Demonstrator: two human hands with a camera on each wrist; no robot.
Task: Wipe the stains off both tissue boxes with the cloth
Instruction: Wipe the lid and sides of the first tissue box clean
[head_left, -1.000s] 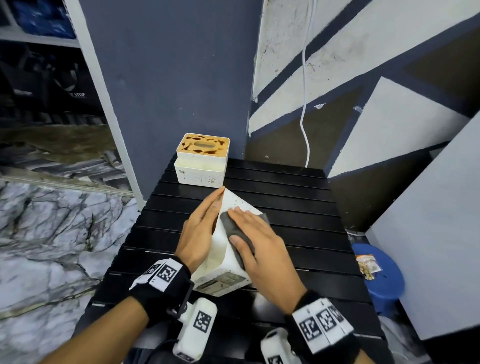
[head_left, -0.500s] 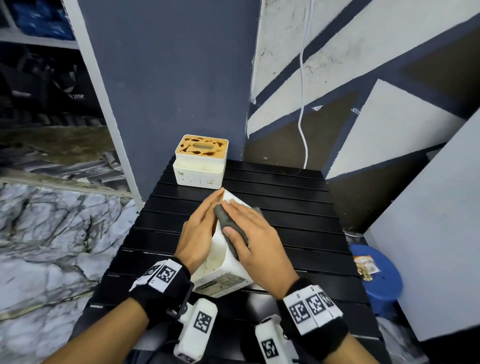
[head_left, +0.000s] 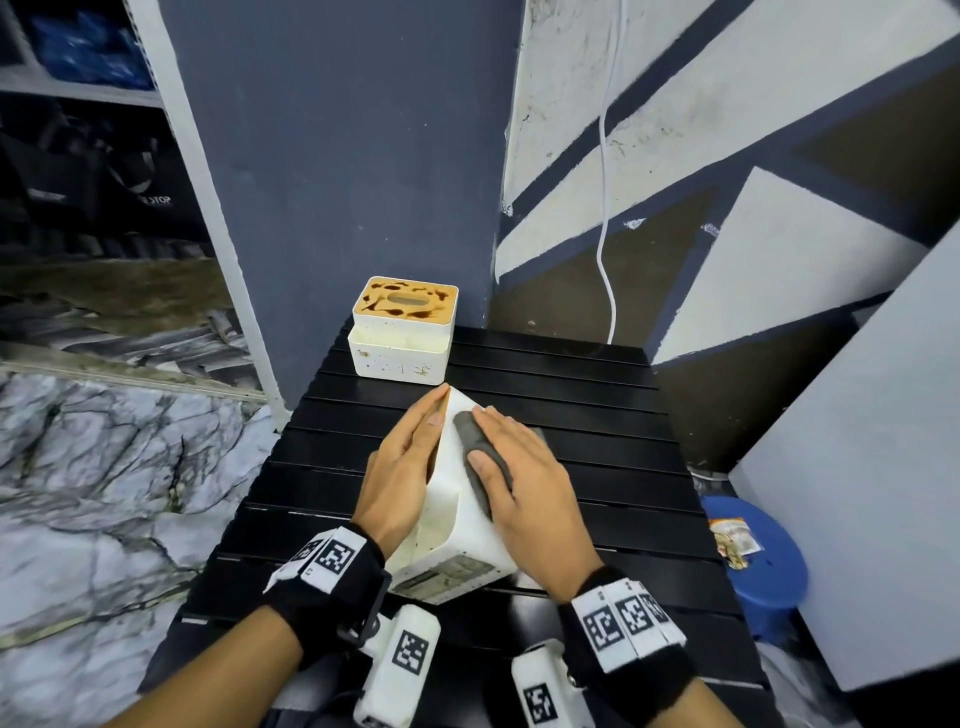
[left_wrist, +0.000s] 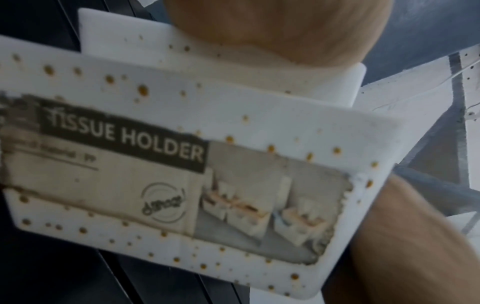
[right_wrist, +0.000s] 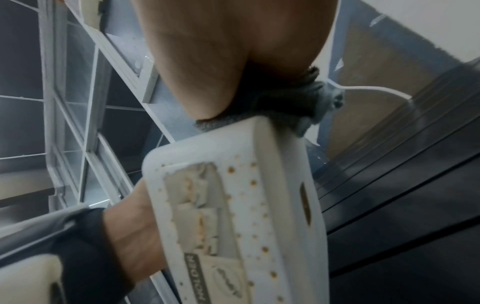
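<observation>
A white tissue box (head_left: 457, 525) lies tipped over on the black slatted table (head_left: 597, 457), its labelled, brown-speckled face (left_wrist: 182, 174) turned toward me. My left hand (head_left: 402, 462) rests flat against its left side with straight fingers. My right hand (head_left: 524, 483) presses a dark grey cloth (head_left: 480, 457) flat on the box's upper right side; the cloth (right_wrist: 285, 109) shows under the palm in the right wrist view. A second white tissue box (head_left: 402, 332) with a wooden lid streaked with brown stains stands upright at the table's far left.
A dark blue wall panel (head_left: 337, 156) rises right behind the far box. A white cable (head_left: 605, 208) hangs down the painted wall at the back. A blue stool (head_left: 753, 561) with a snack packet sits low to the right of the table.
My right hand has slid the cloth up along the box's side toward its far corner. The left hand has kept its place on the box.
</observation>
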